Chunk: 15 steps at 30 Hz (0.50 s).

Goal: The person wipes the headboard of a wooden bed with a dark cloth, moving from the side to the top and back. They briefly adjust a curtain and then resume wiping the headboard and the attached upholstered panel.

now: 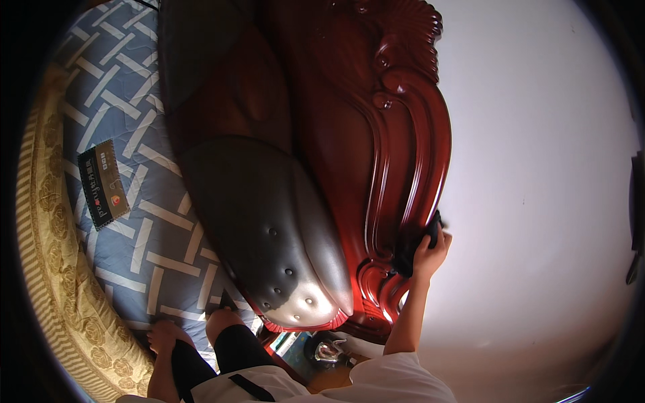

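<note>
My right hand (432,254) grips a black cloth (407,254) and presses it against the curved outer rim of a carved, glossy red-brown wooden headboard (337,151). Part of the cloth pokes out above my fingers, by the wall side. Dark grey padded leather panels with buttons (252,211) are set into the headboard, and sunlight falls on the lower end of one. My left hand (160,336) rests at my left knee, over the bed; whether its fingers are closed is not clear.
A blue-grey mattress with white bars (146,201) lies under my knees, with a dark printed card (103,184) on it. A yellow rose-patterned cloth (95,322) runs along its left edge. Below the headboard's end stands a shiny metal kettle (326,351). A white wall (529,176) rises at the right.
</note>
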### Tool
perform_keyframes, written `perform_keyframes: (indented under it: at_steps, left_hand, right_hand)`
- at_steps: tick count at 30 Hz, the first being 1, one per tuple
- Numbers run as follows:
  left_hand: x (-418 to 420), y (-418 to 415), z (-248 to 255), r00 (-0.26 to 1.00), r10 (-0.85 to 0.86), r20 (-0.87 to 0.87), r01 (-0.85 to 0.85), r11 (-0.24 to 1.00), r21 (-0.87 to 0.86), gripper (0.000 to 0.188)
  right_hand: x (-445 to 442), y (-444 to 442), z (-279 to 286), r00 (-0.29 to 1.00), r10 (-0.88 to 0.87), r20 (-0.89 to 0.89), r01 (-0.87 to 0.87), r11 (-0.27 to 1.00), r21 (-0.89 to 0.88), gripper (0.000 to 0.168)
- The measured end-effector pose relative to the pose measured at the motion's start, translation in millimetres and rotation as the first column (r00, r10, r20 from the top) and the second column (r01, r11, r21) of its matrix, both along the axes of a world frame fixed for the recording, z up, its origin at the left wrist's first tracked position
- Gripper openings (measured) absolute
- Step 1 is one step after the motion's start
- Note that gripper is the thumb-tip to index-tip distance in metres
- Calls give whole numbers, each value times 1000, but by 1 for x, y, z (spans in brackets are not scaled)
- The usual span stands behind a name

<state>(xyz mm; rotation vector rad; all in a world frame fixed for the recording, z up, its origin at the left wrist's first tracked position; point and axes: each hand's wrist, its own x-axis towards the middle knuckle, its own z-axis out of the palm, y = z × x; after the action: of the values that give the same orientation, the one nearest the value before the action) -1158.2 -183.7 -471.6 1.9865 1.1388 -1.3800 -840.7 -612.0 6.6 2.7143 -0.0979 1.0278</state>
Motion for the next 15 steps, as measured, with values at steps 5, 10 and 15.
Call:
perform_keyframes:
  at_steps: [5, 10, 15]
  left_hand:
    - [-13, 7, -24, 1000, 13, -18, -13, 1000, 10, 80]
    - [-7, 6, -19, 997, -66, 36, 68, 996, -58, 76]
    - [-11, 10, -25, 994, -76, 73, 81, 995, -63, 71]
  right_hand:
    - [-31, -2, -24, 981, -194, -30, 190, 976, -103, 41]
    - [0, 8, -2, 991, -129, 27, 131, 988, -81, 39]
    - [67, 48, 25, 999, -6, 54, 7, 999, -34, 38]
